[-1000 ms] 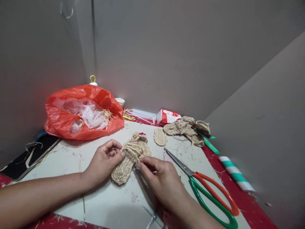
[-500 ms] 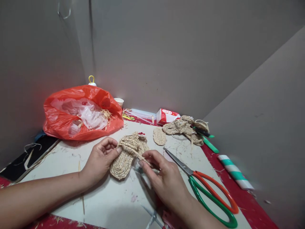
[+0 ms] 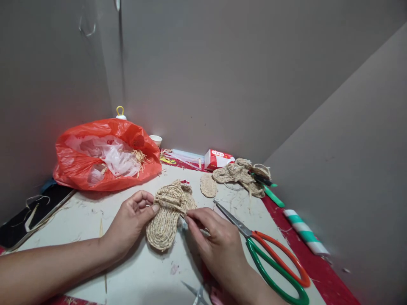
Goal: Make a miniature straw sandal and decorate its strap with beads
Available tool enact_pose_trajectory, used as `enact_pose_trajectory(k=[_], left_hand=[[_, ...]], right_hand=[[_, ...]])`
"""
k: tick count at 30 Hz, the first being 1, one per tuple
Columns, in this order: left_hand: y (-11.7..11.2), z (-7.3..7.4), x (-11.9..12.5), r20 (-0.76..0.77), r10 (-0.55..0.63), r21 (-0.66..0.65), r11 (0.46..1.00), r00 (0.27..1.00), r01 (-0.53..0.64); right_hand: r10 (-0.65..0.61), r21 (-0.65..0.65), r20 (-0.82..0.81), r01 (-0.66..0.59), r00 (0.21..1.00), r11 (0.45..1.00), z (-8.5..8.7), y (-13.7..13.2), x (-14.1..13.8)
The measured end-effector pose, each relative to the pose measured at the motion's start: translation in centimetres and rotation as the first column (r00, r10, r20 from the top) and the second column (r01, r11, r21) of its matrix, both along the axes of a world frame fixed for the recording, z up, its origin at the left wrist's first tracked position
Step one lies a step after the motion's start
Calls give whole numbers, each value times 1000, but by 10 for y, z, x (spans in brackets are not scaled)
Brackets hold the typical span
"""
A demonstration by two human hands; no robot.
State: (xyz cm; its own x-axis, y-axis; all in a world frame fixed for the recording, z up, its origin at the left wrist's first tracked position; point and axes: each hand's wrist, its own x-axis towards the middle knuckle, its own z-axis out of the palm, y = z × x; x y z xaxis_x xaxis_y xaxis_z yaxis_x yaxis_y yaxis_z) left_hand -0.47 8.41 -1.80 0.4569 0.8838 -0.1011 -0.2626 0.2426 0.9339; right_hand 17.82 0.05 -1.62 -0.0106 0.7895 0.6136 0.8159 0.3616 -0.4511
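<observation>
Hands clamp the small woven straw sandal (image 3: 168, 214) on the white tabletop (image 3: 133, 271): your left hand (image 3: 132, 220) at its strap, right hand (image 3: 216, 241) at its right edge. Just right lie green-and-orange scissors (image 3: 270, 258); bare room lies near-left. Print on the red-and-white carton (image 3: 218, 159) is unreadable.

Bench (image 3: 143, 275): scuffed white top, red cover showing along the right edge. Centre: straw sandal (image 3: 167, 222), strap side up. Just right of it: scissors (image 3: 247, 234) with green and orange handles, blades pointing toward the far side. Far side: small oval sole (image 3: 208, 185), heap of woven straw pieces (image 3: 237, 173), red-and-white box (image 3: 218, 158), green pen (image 3: 274, 196). Back left: orange plastic bag (image 3: 79, 169). Right edge: green-and-white striped roll (image 3: 302, 231). Loose straw bits are scattered about.
</observation>
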Motion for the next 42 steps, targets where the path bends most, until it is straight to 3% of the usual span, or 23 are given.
enact_pose_trajectory(k=[13,18,25,33,42], left_hand=[[-7,4,1,14,-16,-85,996,1000,17],[-10,5,1,41,-54,-119,991,998,59],[-13,9,2,71,-84,-142,985,994,93],[-14,8,3,86,-91,-139,985,992,103],[-15,6,3,119,-74,-139,986,990,90]], right_hand=[[-21,-94,-283,-6,959,996,6,0,-1],[-88,-203,-522,-24,848,979,2,1,-4],[-103,-193,-645,-31,757,981,-6,3,-6],[-133,-226,-827,-106,546,968,3,4,-7],[-104,-215,-844,-154,526,964,3,4,-6]])
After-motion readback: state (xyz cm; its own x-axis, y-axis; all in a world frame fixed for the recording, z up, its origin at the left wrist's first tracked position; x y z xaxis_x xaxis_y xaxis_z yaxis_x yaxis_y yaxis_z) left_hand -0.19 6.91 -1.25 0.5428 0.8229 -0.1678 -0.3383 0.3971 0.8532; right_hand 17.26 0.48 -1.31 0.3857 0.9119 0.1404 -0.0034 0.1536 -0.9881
